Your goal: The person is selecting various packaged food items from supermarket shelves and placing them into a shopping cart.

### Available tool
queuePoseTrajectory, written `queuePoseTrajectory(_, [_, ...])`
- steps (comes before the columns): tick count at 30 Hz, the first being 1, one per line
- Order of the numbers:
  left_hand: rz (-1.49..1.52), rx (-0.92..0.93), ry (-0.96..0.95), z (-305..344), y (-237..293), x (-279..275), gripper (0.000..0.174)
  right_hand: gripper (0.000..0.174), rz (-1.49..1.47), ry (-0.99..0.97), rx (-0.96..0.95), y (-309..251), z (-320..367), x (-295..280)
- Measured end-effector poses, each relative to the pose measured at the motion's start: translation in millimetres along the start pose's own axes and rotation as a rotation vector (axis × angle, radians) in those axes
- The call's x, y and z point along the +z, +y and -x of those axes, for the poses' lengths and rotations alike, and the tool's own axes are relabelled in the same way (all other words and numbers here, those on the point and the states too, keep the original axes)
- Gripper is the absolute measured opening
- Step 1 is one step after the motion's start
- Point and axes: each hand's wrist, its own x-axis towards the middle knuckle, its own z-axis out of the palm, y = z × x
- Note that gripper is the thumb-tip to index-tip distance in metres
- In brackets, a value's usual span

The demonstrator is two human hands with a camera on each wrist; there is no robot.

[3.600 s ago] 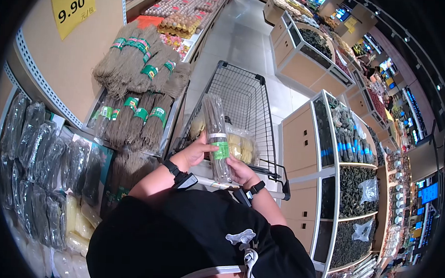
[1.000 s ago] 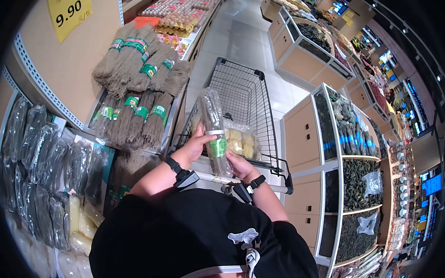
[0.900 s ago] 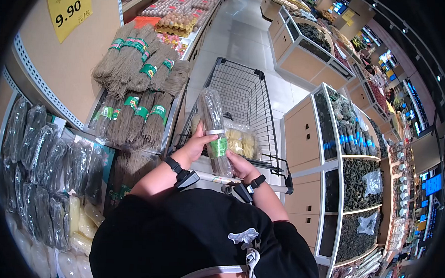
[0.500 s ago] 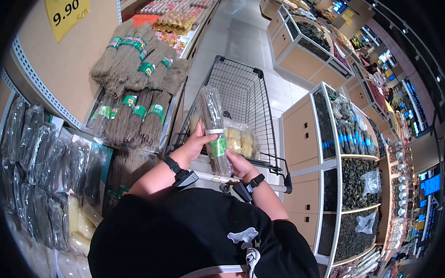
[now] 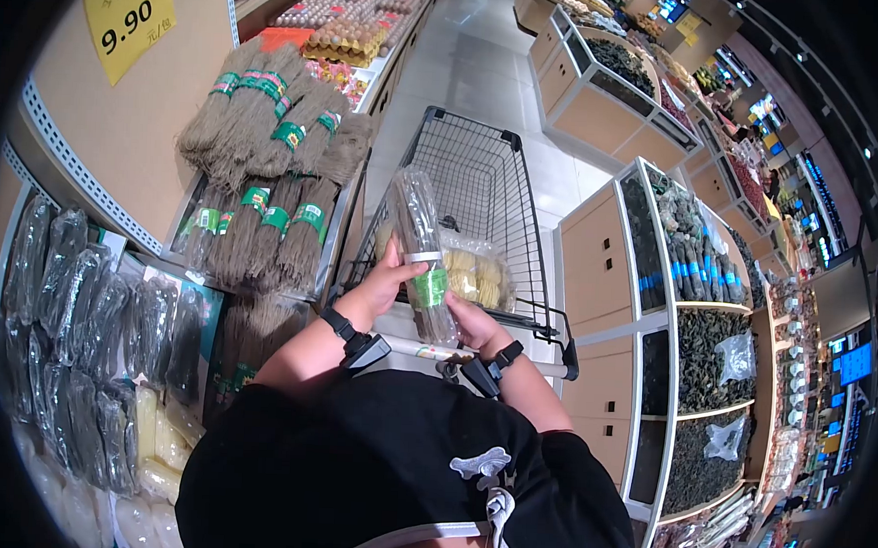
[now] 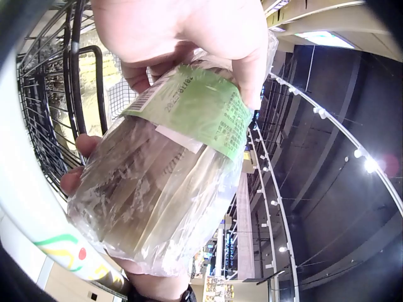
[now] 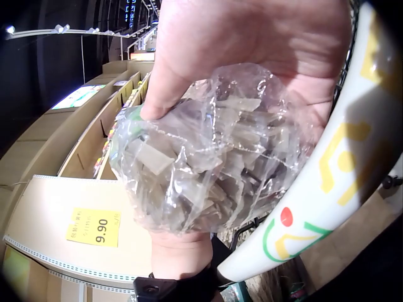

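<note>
A long clear packet of flat grey-brown dried noodles (image 5: 417, 209) is held over the cart's handle end in the head view, its top leaning left. A green label and white band wrap its middle. My left hand (image 5: 385, 281) grips it beside the band, thumb across the front. Lower down, my right hand (image 5: 473, 323) holds the bottom end. The left wrist view shows printed text on the green label (image 6: 195, 107), with right-hand fingertips (image 6: 72, 182) behind the packet. In the right wrist view, cut noodle ends (image 7: 201, 163) show through crinkled plastic, my right thumb pressing on its side.
A shopping cart (image 5: 521, 180) stands ahead, with a bag of yellow noodle bundles (image 5: 478, 281) inside. Green-banded noodle bundles (image 5: 255, 119) and dark plastic packs (image 5: 77, 268) fill the left shelf, below a yellow price sign (image 5: 129, 20). Bins of dark dried goods (image 5: 714, 364) stand right.
Since the oldest frame, the packet's upper end has shifted slightly left and its label has turned a little. Over the last second, both hands keep nearly the same hold.
</note>
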Motion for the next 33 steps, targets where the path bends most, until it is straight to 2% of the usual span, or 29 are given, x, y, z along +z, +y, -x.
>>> queuePoseTrajectory(11, [0.034,-0.014,0.012,1.8,4.8,2.7,0.076,0.050,-0.002,-0.015,-0.026,0.1,1.6,1.0])
queuePoseTrajectory(13, [0.059,-0.044,0.000,2.2,4.1,-0.8,0.075,0.054,0.006,-0.100,-0.012,1.1,0.2,-2.0])
queuePoseTrajectory(16, [0.109,-0.081,-0.027,0.9,1.4,-5.5,0.072,0.059,0.005,-0.092,-0.014,-1.1,5.9,3.5])
queuePoseTrajectory(23, [0.161,-0.100,-0.080,-2.0,-1.8,-9.8,0.069,0.056,0.018,-0.088,-0.054,4.0,0.5,-2.0])
queuePoseTrajectory(25, [0.160,-0.101,-0.084,-0.8,-0.6,-8.5,0.069,0.064,0.020,-0.101,0.016,3.0,1.2,-3.3])
queuePoseTrajectory(32, [0.116,-0.076,-0.062,-0.7,-2.4,-8.4,0.071,0.060,-0.007,-0.124,-0.001,2.0,3.1,1.0])
queuePoseTrajectory(33, [0.116,-0.076,-0.062,-0.1,-1.9,-7.1,0.071,0.055,0.010,-0.095,-0.030,3.7,2.8,1.3])
